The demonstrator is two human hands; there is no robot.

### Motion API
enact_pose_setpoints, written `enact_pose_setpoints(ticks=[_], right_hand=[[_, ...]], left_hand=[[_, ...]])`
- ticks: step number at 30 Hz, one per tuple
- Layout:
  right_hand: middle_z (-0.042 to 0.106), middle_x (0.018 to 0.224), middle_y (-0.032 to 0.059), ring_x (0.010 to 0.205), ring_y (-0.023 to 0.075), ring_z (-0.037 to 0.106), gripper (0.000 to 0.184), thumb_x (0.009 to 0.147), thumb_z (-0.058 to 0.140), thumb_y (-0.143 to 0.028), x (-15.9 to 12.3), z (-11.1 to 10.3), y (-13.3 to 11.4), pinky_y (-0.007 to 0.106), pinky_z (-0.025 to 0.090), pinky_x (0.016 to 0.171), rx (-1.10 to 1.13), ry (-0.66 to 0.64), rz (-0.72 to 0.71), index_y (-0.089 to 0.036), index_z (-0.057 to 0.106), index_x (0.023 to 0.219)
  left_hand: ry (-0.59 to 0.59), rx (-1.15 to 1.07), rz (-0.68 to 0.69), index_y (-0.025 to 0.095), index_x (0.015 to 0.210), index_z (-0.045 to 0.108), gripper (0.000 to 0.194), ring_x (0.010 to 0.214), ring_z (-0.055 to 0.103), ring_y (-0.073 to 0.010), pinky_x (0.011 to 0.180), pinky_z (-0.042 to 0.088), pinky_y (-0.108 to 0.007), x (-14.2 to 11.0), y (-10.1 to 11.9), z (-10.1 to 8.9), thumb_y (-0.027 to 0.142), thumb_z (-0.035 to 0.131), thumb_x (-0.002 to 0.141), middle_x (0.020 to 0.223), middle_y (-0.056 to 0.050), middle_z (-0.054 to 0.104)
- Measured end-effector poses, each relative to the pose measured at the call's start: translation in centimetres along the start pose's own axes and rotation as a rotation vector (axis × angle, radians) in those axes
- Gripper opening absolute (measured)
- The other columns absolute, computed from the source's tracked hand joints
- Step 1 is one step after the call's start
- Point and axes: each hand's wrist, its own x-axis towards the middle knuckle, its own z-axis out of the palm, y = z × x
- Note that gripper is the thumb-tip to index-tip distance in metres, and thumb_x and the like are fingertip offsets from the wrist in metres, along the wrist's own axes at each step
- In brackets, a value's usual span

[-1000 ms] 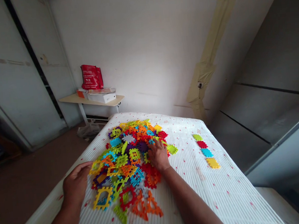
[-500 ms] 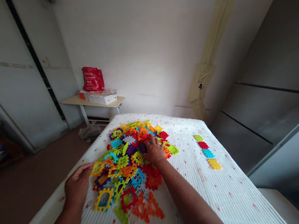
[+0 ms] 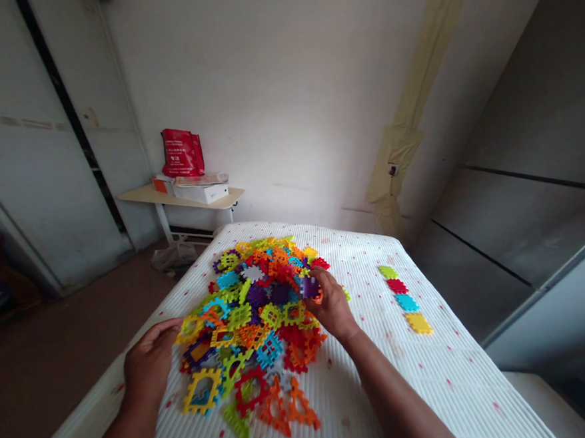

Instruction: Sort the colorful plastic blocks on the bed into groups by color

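A heap of coloured interlocking plastic pieces [image 3: 252, 315] lies on a white ribbed bed surface [image 3: 383, 373]. My right hand [image 3: 331, 303] is at the heap's right side, fingers pinched on a purple square piece [image 3: 310, 286] lifted a little above the pile. My left hand [image 3: 149, 359] rests palm down at the heap's left edge, fingers loosely curled over yellow and purple frame pieces. A row of solid tiles lies apart to the right: green [image 3: 388, 272], red [image 3: 397, 286], blue [image 3: 407, 302] and yellow [image 3: 419, 323].
A small side table [image 3: 181, 198] beyond the bed carries a red bag [image 3: 182, 153] and white boxes. The bed's left edge drops to a brown floor [image 3: 56, 349]. Grey wardrobe panels stand on the left and right.
My right hand drew back to the right out of the pile's middle and now holds a purple square piece. My left hand has barely moved.
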Motion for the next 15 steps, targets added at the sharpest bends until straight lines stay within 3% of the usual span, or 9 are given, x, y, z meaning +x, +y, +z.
enact_pose_setpoints(ticks=[3, 8, 12, 15], right_hand=[[0.058, 0.115, 0.0103, 0.104, 0.0221, 0.056, 0.047, 0.072, 0.053, -0.017, -2.5, -3.0, 3.7, 0.038, 0.045, 0.09, -0.046, 0.058, 0.022, -0.021, 0.05, 0.119], [0.054, 0.126, 0.011, 0.116, 0.0252, 0.05, 0.058, 0.066, 0.052, -0.013, -8.1, -5.5, 9.0, 0.041, 0.043, 0.095, -0.276, -0.007, 0.165, -0.019, 0.049, 0.124], [0.057, 0.121, 0.0114, 0.112, 0.0249, 0.053, 0.051, 0.071, 0.057, -0.024, -10.9, -6.0, 10.3, 0.04, 0.043, 0.094, -0.311, 0.021, 0.258, -0.018, 0.051, 0.121], [0.061, 0.107, 0.011, 0.101, 0.0241, 0.057, 0.041, 0.076, 0.057, -0.032, -11.0, -6.3, 9.6, 0.038, 0.044, 0.088, -0.349, 0.066, 0.323, -0.017, 0.054, 0.114]], left_hand=[[-0.012, -0.001, -0.001, 0.018, 0.082, 0.065, 0.035, 0.083, 0.059, -0.0225, 0.076, 0.047, -0.031, 0.0, 0.0, 0.0, 0.038, 0.061, 0.054, 0.081, -0.004, 0.067], [0.012, -0.005, -0.005, 0.018, 0.08, 0.067, 0.035, 0.081, 0.059, -0.0208, 0.071, 0.047, -0.027, 0.4, 0.0, 0.5, 0.036, 0.063, 0.051, 0.079, -0.003, 0.066], [0.101, -0.027, -0.013, 0.016, 0.089, 0.066, 0.041, 0.08, 0.059, -0.0178, 0.062, 0.045, -0.022, 1.3, -0.2, 0.9, 0.036, 0.06, 0.054, 0.085, -0.004, 0.066], [0.161, 0.041, -0.004, 0.016, 0.096, 0.065, 0.041, 0.075, 0.06, -0.0183, 0.049, 0.039, -0.02, 1.6, -0.1, 0.9, 0.038, 0.057, 0.063, 0.086, -0.005, 0.065]])
